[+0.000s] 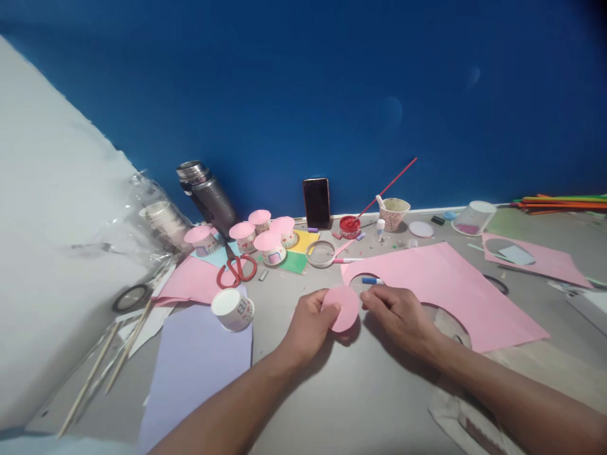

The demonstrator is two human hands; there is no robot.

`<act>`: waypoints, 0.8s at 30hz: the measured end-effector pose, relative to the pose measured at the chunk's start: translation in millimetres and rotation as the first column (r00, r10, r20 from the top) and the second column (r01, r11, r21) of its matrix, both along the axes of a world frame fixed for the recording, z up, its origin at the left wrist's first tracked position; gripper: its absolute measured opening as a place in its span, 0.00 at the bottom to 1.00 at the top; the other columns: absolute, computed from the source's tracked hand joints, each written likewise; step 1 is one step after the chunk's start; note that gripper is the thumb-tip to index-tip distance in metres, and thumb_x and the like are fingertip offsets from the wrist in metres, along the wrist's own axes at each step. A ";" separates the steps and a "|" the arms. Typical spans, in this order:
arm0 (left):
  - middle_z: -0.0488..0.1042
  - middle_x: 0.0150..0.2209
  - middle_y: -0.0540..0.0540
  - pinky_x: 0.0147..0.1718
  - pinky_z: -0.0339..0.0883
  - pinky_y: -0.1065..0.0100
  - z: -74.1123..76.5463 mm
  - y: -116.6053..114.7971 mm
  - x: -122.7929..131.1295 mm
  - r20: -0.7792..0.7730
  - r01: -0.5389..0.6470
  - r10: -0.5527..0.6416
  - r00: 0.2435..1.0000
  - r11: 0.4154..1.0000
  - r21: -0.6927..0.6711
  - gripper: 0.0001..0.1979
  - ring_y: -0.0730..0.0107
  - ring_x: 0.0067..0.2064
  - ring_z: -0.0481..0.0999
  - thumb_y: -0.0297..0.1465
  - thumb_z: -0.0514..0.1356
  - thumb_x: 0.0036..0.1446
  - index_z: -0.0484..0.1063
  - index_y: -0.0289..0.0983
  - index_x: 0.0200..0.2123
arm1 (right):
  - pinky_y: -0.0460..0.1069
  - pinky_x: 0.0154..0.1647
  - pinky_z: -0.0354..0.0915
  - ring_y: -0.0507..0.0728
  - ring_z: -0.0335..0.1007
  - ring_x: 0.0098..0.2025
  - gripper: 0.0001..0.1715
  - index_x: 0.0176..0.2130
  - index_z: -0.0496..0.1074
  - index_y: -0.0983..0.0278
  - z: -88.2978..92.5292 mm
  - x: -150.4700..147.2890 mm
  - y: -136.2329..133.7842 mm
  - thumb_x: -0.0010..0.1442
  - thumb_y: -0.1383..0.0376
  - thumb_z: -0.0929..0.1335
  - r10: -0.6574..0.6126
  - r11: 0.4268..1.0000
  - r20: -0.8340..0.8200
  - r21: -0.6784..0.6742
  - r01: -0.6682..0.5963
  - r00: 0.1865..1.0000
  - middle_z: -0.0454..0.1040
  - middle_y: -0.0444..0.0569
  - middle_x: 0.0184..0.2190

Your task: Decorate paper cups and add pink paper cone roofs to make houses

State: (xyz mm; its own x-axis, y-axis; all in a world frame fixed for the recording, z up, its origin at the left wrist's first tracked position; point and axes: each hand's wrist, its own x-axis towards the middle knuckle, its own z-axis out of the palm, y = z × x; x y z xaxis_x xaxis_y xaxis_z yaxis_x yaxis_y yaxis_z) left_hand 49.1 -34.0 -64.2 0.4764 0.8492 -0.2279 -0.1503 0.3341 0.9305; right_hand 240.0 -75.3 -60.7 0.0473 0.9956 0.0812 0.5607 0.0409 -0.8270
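My left hand grips a round pink paper disc, thumb on top and fingers underneath. Just right of the disc, apart from it, my right hand is closed in a pinch; whatever it may hold is hidden or too small to name. Beyond the right fingers lies a blue-capped marker by a cut-out in a large pink sheet. Left of my hands, a small paper cup rests on a lilac sheet. Several small cups topped with pink discs stand farther back.
Red-handled scissors and a tape ring lie mid-table. A dark flask, a phone, a red paint pot and a patterned cup stand along the blue wall. Wooden sticks lie left; a cloth lies under my right forearm.
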 end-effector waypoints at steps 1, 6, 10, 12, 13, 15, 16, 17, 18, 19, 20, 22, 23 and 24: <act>0.76 0.24 0.44 0.26 0.70 0.64 0.3 0.5 0.8 -0.010 -0.001 0.001 1.000 1.000 0.005 0.09 0.67 0.23 0.72 0.33 0.68 0.54 0.78 0.31 0.33 | 0.50 0.32 0.55 0.54 0.54 0.28 0.26 0.23 0.54 0.59 0.1 0.6 0.5 0.68 0.49 0.60 0.000 1.000 0.002 -0.005 0.000 1.000 0.57 0.41 0.22; 0.81 0.35 0.40 0.32 0.79 0.59 0.4 5.1 2.6 -0.037 -0.083 0.080 0.996 0.992 -0.096 0.18 0.62 0.31 0.80 0.30 0.69 0.47 0.80 0.29 0.44 | 0.50 0.31 0.55 0.54 0.56 0.28 0.25 0.24 0.56 0.59 -0.1 2.3 2.7 0.68 0.50 0.60 -0.021 1.000 0.027 -0.007 0.021 0.999 0.60 0.41 0.22; 0.81 0.36 0.40 0.35 0.81 0.58 2.0 6.2 1.7 0.009 -0.062 0.064 0.998 0.983 -0.172 0.22 0.60 0.34 0.82 0.30 0.71 0.45 0.80 0.29 0.46 | 0.49 0.30 0.54 0.53 0.56 0.26 0.25 0.23 0.56 0.59 -3.4 1.6 3.4 0.67 0.51 0.62 -0.037 0.999 0.073 0.017 0.036 0.997 0.60 0.40 0.20; 0.80 0.33 0.42 0.31 0.78 0.63 2.3 6.0 0.8 0.016 -0.055 0.058 0.998 0.985 -0.161 0.20 0.65 0.30 0.79 0.30 0.71 0.46 0.81 0.29 0.44 | 0.49 0.30 0.55 0.53 0.58 0.26 0.24 0.23 0.59 0.59 -2.3 4.2 4.6 0.66 0.52 0.63 -0.059 0.998 0.104 0.030 0.056 0.993 0.62 0.41 0.20; 0.79 0.32 0.43 0.28 0.76 0.66 2.2 6.1 0.3 0.016 -0.054 0.057 0.998 0.987 -0.151 0.20 0.68 0.28 0.77 0.30 0.71 0.45 0.81 0.29 0.43 | 0.49 0.30 0.56 0.53 0.60 0.26 0.23 0.23 0.61 0.60 0.0 7.8 6.2 0.66 0.53 0.63 -0.078 0.997 0.128 0.028 0.075 0.989 0.65 0.42 0.20; 0.78 0.29 0.44 0.24 0.70 0.70 1.3 6.6 -0.9 0.016 -0.054 0.057 0.998 0.989 -0.136 0.18 0.72 0.26 0.73 0.32 0.72 0.46 0.82 0.29 0.40 | 0.49 0.31 0.58 0.55 0.65 0.27 0.21 0.24 0.67 0.60 8.6 21.2 13.0 0.65 0.53 0.64 -0.132 0.991 0.190 0.006 0.134 0.973 0.72 0.44 0.22; 0.77 0.28 0.45 0.23 0.67 0.71 0.7 7.1 -1.3 0.017 -0.057 0.060 0.998 0.989 -0.136 0.17 0.73 0.25 0.71 0.33 0.72 0.47 0.82 0.28 0.39 | 0.49 0.31 0.59 0.55 0.67 0.28 0.20 0.25 0.70 0.60 14.6 30.9 18.6 0.65 0.54 0.65 -0.155 0.986 0.237 -0.016 0.163 0.959 0.75 0.45 0.24; 0.76 0.26 0.45 0.23 0.65 0.72 0.1 7.8 -1.6 0.020 -0.066 0.069 0.997 0.988 -0.141 0.17 0.73 0.25 0.71 0.35 0.73 0.48 0.82 0.28 0.38 | 0.49 0.32 0.60 0.56 0.70 0.30 0.16 0.27 0.73 0.60 21.1 42.0 26.0 0.63 0.57 0.67 -0.174 0.982 0.262 -0.028 0.187 0.949 0.79 0.46 0.28; 0.75 0.26 0.46 0.24 0.65 0.72 -0.5 8.4 -1.8 0.027 -0.083 0.088 0.996 0.985 -0.150 0.17 0.73 0.26 0.70 0.36 0.73 0.48 0.82 0.28 0.36 | 0.49 0.33 0.61 0.57 0.73 0.32 0.11 0.29 0.76 0.60 27.5 53.9 35.1 0.61 0.60 0.68 -0.189 0.978 0.275 -0.035 0.207 0.943 0.81 0.47 0.30; 0.75 0.26 0.46 0.25 0.65 0.72 -1.0 9.0 -1.8 0.036 -0.100 0.107 0.994 0.982 -0.161 0.17 0.73 0.26 0.71 0.37 0.74 0.49 0.82 0.29 0.35 | 0.49 0.33 0.62 0.57 0.75 0.33 0.08 0.33 0.78 0.60 33.0 65.7 45.8 0.60 0.62 0.69 -0.196 0.975 0.284 -0.042 0.217 0.939 0.83 0.47 0.33; 0.76 0.26 0.46 0.26 0.66 0.71 -1.3 9.5 -1.7 0.046 -0.117 0.126 0.991 0.979 -0.170 0.16 0.72 0.27 0.72 0.37 0.74 0.48 0.82 0.29 0.34 | 0.49 0.33 0.62 0.58 0.75 0.33 0.07 0.35 0.80 0.61 37.1 76.5 57.7 0.59 0.63 0.70 -0.214 0.970 0.295 -0.047 0.238 0.931 0.83 0.48 0.33; 0.77 0.28 0.45 0.29 0.69 0.70 -1.6 10.0 -1.3 0.063 -0.135 0.148 0.987 0.974 -0.183 0.16 0.71 0.28 0.73 0.37 0.75 0.48 0.81 0.30 0.33 | 0.49 0.32 0.61 0.59 0.76 0.33 0.09 0.38 0.80 0.63 39.2 92.6 83.0 0.55 0.64 0.73 -0.257 0.957 0.317 -0.048 0.286 0.913 0.83 0.50 0.32; 0.78 0.29 0.45 0.30 0.71 0.69 -1.6 10.0 -1.1 0.070 -0.134 0.149 0.986 0.973 -0.190 0.16 0.70 0.29 0.74 0.37 0.75 0.49 0.81 0.30 0.34 | 0.50 0.33 0.61 0.60 0.77 0.34 0.12 0.40 0.80 0.64 37.2 97.4 95.3 0.54 0.63 0.74 -0.278 0.950 0.323 -0.045 0.308 0.905 0.82 0.51 0.31; 0.78 0.30 0.44 0.31 0.72 0.67 -1.4 9.9 -1.0 0.078 -0.128 0.146 0.986 0.972 -0.199 0.16 0.69 0.30 0.75 0.37 0.75 0.50 0.81 0.30 0.35 | 0.50 0.33 0.62 0.60 0.77 0.35 0.17 0.43 0.80 0.65 33.5 100.1 106.6 0.53 0.62 0.76 -0.299 0.943 0.323 -0.041 0.329 0.898 0.82 0.51 0.31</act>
